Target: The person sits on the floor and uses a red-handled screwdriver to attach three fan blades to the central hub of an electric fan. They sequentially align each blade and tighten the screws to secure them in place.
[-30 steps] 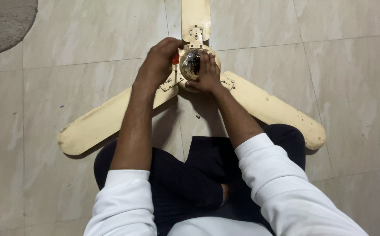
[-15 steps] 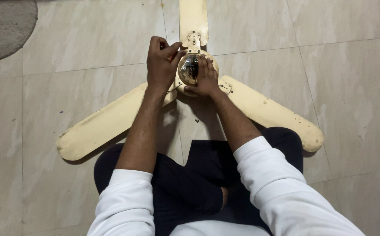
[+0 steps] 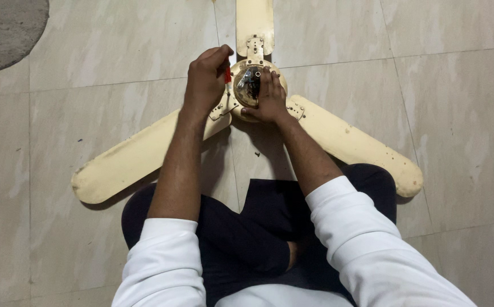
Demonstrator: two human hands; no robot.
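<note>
**Screwdriver at the hub of a floor-laid ceiling fan**

Head view: A person sits cross-legged on a pale tiled floor point(image 3: 429, 85) with a cream three-bladed ceiling fan point(image 3: 343, 136) lying flat in front of the knees. Every place here is reckoned from the fan's motor hub point(image 3: 248, 85), a shiny rounded dome where the three blades meet. The left hand point(image 3: 206, 85), just left of the hub, is closed in a fist around a red-handled screwdriver point(image 3: 227, 75); only a sliver of the handle shows between the fingers, and its tip, aimed down at the blade bracket point(image 3: 222, 108) on the hub's lower left, is hidden. The right hand point(image 3: 269, 96) lies spread over the hub's right side, fingers pressed flat on the dome, gripping nothing. One blade runs away beyond the hub, the other two splay toward the person's knees. A grey rug point(image 3: 2, 28) lies far up and left of the hub.

Doing this step well seems to call for the driver held square to the screw with firm downward pressure, the right hand keeping the hub from turning. A tilted shaft would likely slip from the screw head.
</note>
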